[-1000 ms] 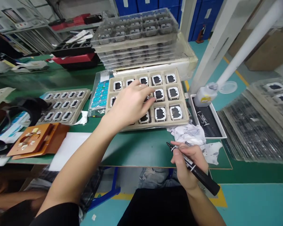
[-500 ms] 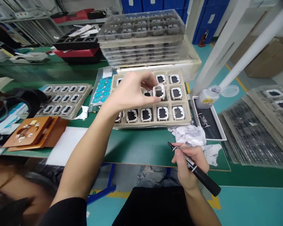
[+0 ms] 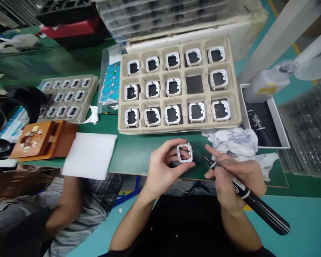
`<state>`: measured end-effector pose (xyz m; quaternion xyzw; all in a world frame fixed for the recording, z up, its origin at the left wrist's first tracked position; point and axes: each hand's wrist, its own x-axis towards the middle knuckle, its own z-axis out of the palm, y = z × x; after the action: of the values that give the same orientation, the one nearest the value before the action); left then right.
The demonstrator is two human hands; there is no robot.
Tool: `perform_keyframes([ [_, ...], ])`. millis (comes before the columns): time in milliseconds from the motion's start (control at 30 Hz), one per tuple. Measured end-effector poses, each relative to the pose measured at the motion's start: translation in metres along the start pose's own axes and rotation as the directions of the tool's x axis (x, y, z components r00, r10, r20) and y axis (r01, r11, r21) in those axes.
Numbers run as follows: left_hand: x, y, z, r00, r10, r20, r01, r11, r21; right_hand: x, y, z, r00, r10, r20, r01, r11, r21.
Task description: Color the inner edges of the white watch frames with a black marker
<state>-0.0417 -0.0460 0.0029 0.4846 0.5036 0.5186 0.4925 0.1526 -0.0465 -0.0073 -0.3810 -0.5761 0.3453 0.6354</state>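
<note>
Loosely curled left hand [image 3: 163, 167] pinching white frame [image 3: 184, 153], right hand [image 3: 238, 178] closed around black marker [image 3: 253, 201].

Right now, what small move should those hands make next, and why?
Perhaps ease the black marker toward the white frame, tip first. The left hand pinches the frame; the right hand holds the marker with its tip exposed and angled that way; a gap separates them.
</note>
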Motion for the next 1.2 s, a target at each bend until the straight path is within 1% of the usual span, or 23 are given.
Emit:
perform_keyframes([
  [33,-0.001,0.0,0.004,1.0,0.02,-0.017,-0.02,0.999,0.039,0.002,-0.002,0.002,1.0,-0.021,0.02,0.02,1.0,0.008],
  [100,-0.003,0.0,0.009,0.997,0.083,-0.009,-0.081,0.988,0.134,0.006,-0.006,0.006,0.997,-0.04,0.068,0.039,0.999,0.008],
  [167,-0.006,0.0,0.011,0.988,0.154,0.012,-0.152,0.96,0.236,0.009,-0.009,0.008,0.993,-0.018,0.116,0.021,0.999,-0.028],
  [267,-0.011,-0.004,0.011,0.976,0.219,0.016,-0.209,0.905,0.371,0.013,-0.011,0.01,0.991,-0.047,0.122,0.061,0.992,-0.114],
  [400,-0.012,-0.006,0.011,0.965,0.262,0.021,-0.241,0.851,0.466,0.018,-0.012,0.011,0.982,-0.132,0.135,0.153,0.976,-0.158],
  [500,-0.012,-0.005,0.012,0.946,0.321,0.037,-0.295,0.809,0.508,0.02,-0.011,0.013,0.979,-0.157,0.13,0.176,0.972,-0.155],
  [600,-0.012,-0.004,0.012,0.945,0.325,0.047,-0.297,0.785,0.544,0.019,-0.01,0.013,0.983,-0.149,0.105,0.165,0.972,-0.165],
  [767,-0.014,-0.004,0.013,0.952,0.303,0.033,-0.272,0.796,0.54,0.016,-0.008,0.013,0.989,-0.119,0.087,0.133,0.974,-0.184],
  [900,-0.014,-0.004,0.013,0.951,0.307,0.037,-0.281,0.81,0.515,0.015,-0.008,0.012,0.985,-0.144,0.091,0.161,0.963,-0.217],
  [1000,-0.014,-0.004,0.013,0.953,0.301,0.04,-0.275,0.798,0.536,0.017,-0.008,0.011,0.982,-0.159,0.1,0.178,0.957,-0.229],
  [1133,-0.013,-0.004,0.012,0.936,0.345,0.076,-0.329,0.775,0.54,0.017,-0.007,0.011,0.984,-0.155,0.091,0.171,0.964,-0.206],
  [1200,-0.012,-0.004,0.012,0.923,0.374,0.094,-0.364,0.764,0.532,0.016,-0.006,0.011,0.979,-0.171,0.11,0.191,0.956,-0.222],
])
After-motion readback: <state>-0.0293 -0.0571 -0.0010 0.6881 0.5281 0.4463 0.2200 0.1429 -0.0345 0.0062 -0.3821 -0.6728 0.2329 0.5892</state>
